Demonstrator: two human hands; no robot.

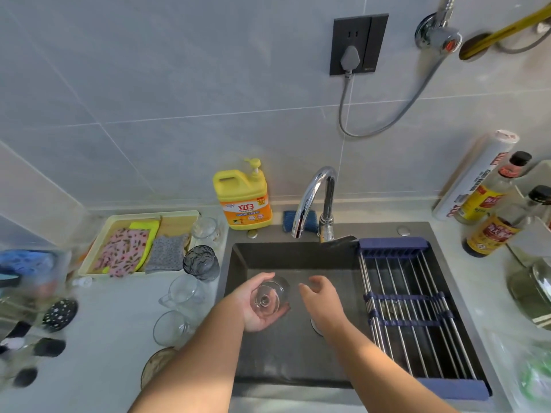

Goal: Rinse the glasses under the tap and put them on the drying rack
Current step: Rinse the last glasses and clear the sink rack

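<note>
The left hand (258, 307) grasps a glass (270, 296), right hand (321, 299) released; rinsing begins, next likely opening the tap (313, 198) at 12 o'clock.

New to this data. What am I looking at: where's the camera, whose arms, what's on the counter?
There is no robot here. One wide-angle camera worn on a person's head looks down at their bare arms. The left hand holds a clear glass over the dark sink, with its fingers curled round it. The right hand is open beside it and holds nothing. The tap stands behind the sink, and the drying rack spans the sink's right part. More glasses stand on the counter to the left, near a yellow detergent bottle and a tray of cloths.
</note>
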